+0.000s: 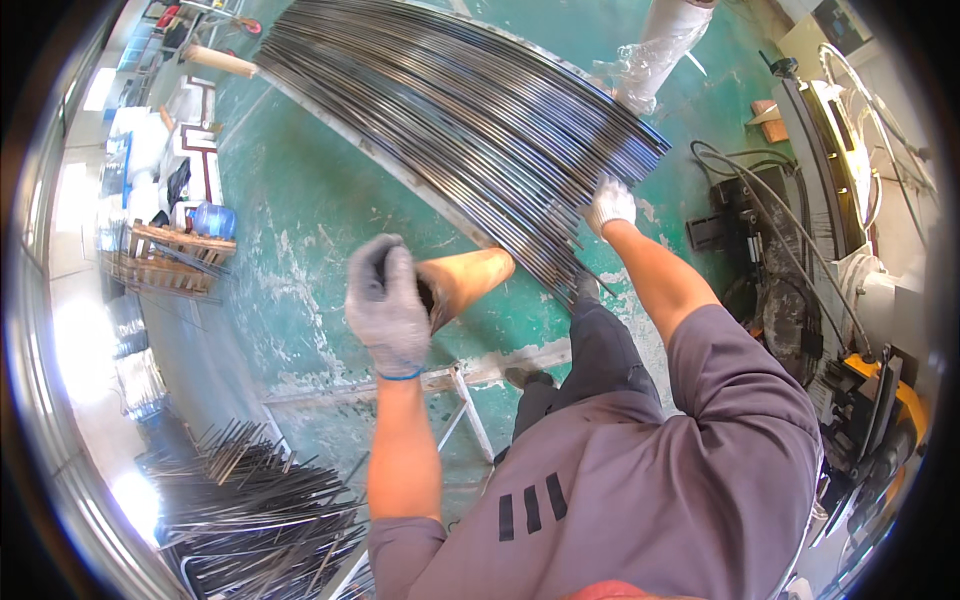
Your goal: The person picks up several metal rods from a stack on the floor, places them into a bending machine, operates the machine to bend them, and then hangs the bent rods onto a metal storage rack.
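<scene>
Long, thin, dark metal rods [470, 110] lie side by side in a wide sloping layer ahead of me. My right hand [610, 205], in a white knit glove, is at the near right ends of the layer, its fingers closed on the rods there; how many it grips is hidden. Raised to the left, apart from the rods, is my left hand [388, 310] in a grey-coated glove. Its fingers are loosely curled, with a gap to the thumb and nothing visible in it. A brown cardboard tube [470, 280] shows just behind that hand, below the rods.
A tangled heap of thin rods [260, 510] lies at lower left, near a white metal frame [465, 410]. Machinery with hoses [780, 220] stands on the right. A plastic-wrapped roll [660, 50] is at the far right; a wooden pallet [175, 250] sits left.
</scene>
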{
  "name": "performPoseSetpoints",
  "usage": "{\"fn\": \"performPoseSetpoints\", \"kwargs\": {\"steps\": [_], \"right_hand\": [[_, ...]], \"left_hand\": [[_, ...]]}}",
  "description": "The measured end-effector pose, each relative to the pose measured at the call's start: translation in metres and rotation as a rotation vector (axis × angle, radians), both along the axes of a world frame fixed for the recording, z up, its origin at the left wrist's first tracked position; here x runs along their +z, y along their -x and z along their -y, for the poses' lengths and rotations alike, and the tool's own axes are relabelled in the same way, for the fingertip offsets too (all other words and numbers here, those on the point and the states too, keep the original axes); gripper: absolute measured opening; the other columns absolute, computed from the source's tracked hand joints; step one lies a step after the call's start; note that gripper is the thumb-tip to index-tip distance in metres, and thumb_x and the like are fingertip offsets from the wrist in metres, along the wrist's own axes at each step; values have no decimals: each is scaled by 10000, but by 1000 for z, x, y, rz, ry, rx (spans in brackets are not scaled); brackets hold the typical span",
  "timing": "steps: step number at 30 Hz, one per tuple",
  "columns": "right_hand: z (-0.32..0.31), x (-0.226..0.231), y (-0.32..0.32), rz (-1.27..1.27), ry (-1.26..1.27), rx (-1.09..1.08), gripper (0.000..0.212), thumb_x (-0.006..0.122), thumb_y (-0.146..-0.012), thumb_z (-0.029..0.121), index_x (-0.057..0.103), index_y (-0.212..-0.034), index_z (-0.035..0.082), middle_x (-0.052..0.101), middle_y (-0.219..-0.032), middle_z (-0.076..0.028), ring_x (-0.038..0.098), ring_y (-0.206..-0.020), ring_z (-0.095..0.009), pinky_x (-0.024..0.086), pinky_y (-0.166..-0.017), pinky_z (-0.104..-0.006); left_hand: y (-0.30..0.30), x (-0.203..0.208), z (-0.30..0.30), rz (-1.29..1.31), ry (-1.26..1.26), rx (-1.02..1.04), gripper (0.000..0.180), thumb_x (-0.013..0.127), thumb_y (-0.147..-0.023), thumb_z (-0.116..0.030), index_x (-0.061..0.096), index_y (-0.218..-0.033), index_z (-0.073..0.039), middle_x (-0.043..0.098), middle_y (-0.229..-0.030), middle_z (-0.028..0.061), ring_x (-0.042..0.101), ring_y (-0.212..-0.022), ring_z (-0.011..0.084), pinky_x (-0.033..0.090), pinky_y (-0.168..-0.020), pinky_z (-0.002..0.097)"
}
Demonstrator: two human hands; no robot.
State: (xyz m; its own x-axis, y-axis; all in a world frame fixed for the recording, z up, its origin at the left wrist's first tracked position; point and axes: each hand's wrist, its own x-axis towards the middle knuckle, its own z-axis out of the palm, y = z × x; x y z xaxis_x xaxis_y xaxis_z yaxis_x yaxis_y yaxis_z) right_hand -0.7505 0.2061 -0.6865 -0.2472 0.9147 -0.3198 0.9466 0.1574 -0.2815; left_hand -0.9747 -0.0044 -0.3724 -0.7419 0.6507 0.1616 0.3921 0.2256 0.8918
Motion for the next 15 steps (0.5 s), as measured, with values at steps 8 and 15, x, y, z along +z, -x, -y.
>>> {"fn": "performPoseSetpoints", "kwargs": {"steps": [8,15], "right_hand": [[-31,-38,87,102,-130,-47,1019,895,-695,548,469,-1426,-21,552,-1364,-176,505,-1303,-353,373,-1153,-479],[-17,-74,82,-51,215,65,460,757,-900,361,663,-1196,23,706,-1203,-219,692,-1134,-369,565,-947,-471]], "left_hand": [[-2,-17,-27,-421,287,11,147,611,-1014,-34,723,-1083,31,694,-870,78,552,-605,68,442,-557,249],[-8,-5,-57,-302,418,110,124,658,-950,15,726,-1054,27,721,-978,123,674,-831,186,536,-751,311]]}}
